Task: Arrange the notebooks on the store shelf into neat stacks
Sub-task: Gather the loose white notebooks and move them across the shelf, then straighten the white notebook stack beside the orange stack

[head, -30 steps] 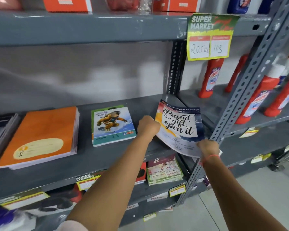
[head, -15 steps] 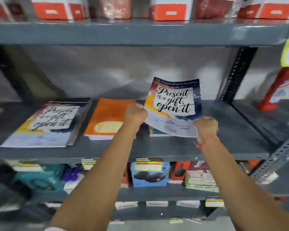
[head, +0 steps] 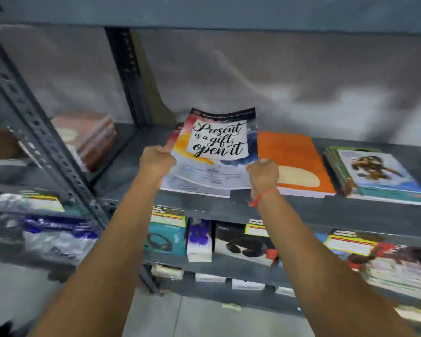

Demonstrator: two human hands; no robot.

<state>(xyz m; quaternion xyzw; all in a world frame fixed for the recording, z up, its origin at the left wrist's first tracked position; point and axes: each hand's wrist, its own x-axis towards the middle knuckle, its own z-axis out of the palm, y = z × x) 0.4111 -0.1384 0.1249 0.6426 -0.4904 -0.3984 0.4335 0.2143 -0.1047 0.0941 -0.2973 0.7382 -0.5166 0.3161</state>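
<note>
A thin notebook (head: 219, 144) with "Present is a gift, open it" on its cover is held tilted over a stack of the same notebooks (head: 178, 186) on the grey shelf (head: 326, 212). My left hand (head: 157, 161) grips its left edge and my right hand (head: 263, 172) grips its lower right corner. To the right lies an orange notebook stack (head: 292, 154), then a stack with an astronaut cover (head: 379, 176).
A perforated steel upright (head: 46, 152) stands at the left, with another stack of books (head: 88, 137) behind it on the neighbouring shelf. Boxed headphones (head: 165, 237) and price tags fill the shelf below. Another shelf runs overhead.
Both hands have carried the notebook leftward, past the astronaut and orange stacks, to above the matching stack. The view has swung left with it.
</note>
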